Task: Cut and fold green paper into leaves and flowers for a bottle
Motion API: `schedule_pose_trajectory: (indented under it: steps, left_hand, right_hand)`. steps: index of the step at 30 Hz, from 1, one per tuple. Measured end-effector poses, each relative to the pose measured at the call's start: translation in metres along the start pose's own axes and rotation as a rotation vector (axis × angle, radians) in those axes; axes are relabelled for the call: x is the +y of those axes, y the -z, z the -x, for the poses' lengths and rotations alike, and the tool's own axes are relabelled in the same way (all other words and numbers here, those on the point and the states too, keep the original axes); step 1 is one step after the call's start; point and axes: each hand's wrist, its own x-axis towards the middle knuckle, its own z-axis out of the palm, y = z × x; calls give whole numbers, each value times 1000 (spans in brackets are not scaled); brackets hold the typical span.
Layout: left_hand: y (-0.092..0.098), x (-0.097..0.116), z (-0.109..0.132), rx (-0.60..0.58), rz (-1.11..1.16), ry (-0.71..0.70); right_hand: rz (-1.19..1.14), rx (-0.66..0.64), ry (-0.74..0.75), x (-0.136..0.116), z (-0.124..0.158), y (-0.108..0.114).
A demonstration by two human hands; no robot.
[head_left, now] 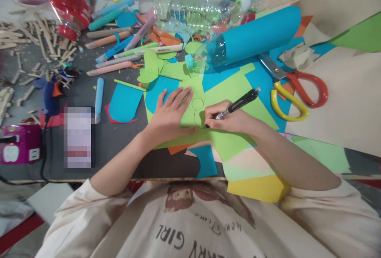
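Note:
My right hand (222,117) is closed around a black pen (241,102), its tip down on light green paper (193,87). A drawn circle with a larger curved outline below it shows on the paper beside the tip. Flat on the same paper lies my left hand (172,113), fingers stretched out, left of the drawing. Blue paper pieces (124,101) lie left of that hand. Above the drawing, a plastic bottle wrapped in blue paper (258,35) rests on its side. Scissors with red and yellow handles (290,87) lie right of my right hand.
Several markers (110,67) and clear plastic bottles (190,12) crowd the back. Wooden sticks (44,35) scatter at far left, with a red-labelled bottle (71,4). A phone (79,139) and purple box (20,145) with a cable sit front left. Yellow paper (256,188) overhangs the table edge.

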Motion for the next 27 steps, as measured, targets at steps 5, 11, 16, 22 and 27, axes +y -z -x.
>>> schedule_pose_trajectory:
  steps: [5, 11, 16, 22, 27]
  left_hand:
    - [1, 0, -1, -3, 5, 4]
    - [-3, -2, 0, 29, 4, -1]
    - [-3, -3, 1, 47, -10, -14]
    - [-3, -1, 2, 59, -6, -13]
    - [-2, 0, 2, 65, 4, -15]
  right_hand:
    - [-70, 283, -44, -1, 1, 2]
    - [-116, 537, -18, 7, 1, 0]
    - [11, 460, 17, 6, 4, -2]
    - [88, 425, 9, 3, 4, 0]
    - [132, 407, -4, -1, 4, 0]
